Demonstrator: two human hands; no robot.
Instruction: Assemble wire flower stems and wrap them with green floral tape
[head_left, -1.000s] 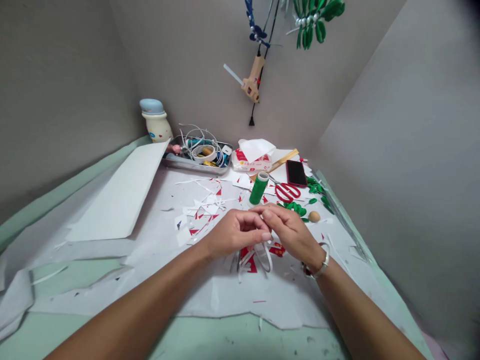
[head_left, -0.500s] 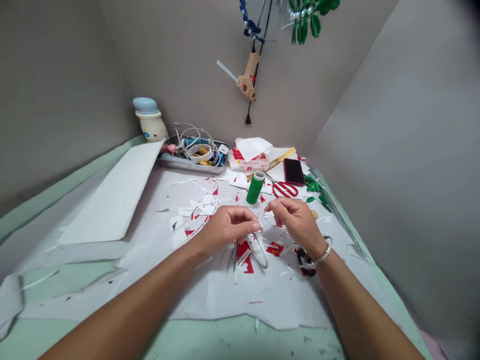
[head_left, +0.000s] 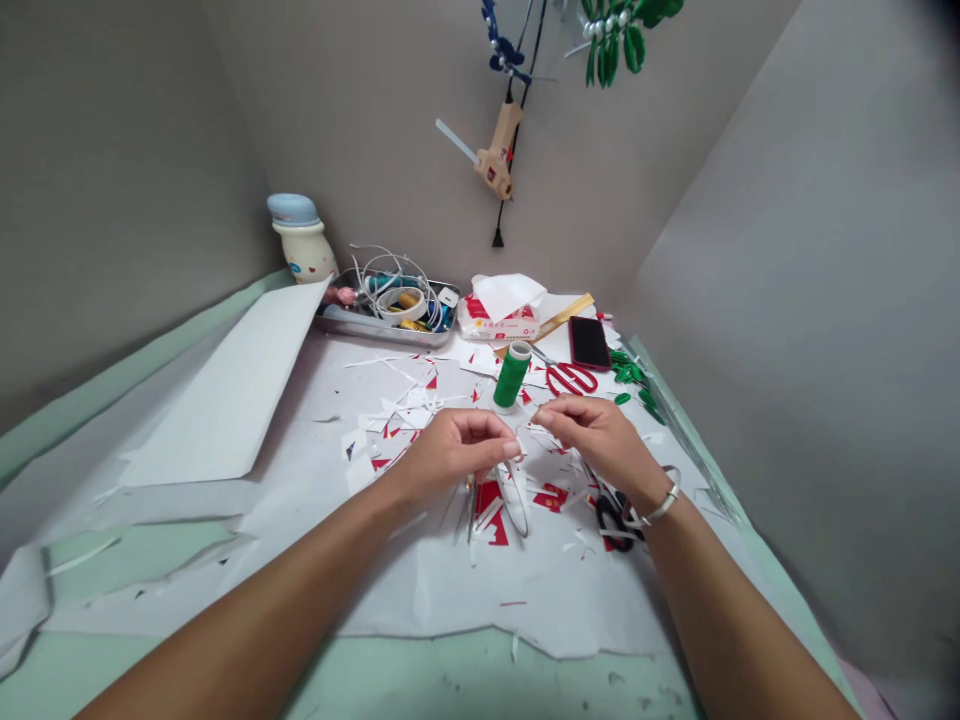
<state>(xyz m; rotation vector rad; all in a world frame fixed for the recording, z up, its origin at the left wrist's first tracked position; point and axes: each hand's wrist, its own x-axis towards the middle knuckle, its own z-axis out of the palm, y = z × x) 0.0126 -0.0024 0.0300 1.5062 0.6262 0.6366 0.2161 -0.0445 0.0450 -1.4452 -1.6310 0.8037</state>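
Pinching a thin white paper loop [head_left: 517, 505] in my left hand [head_left: 454, 458], its fingers closed at the loop's top, I have my right hand [head_left: 600, 435] slightly open just beside them, holding nothing I can see. Squeezing too hard could crush the loop, and a careless right-hand move could knock the green thread spool [head_left: 512, 375] just beyond my fingers.
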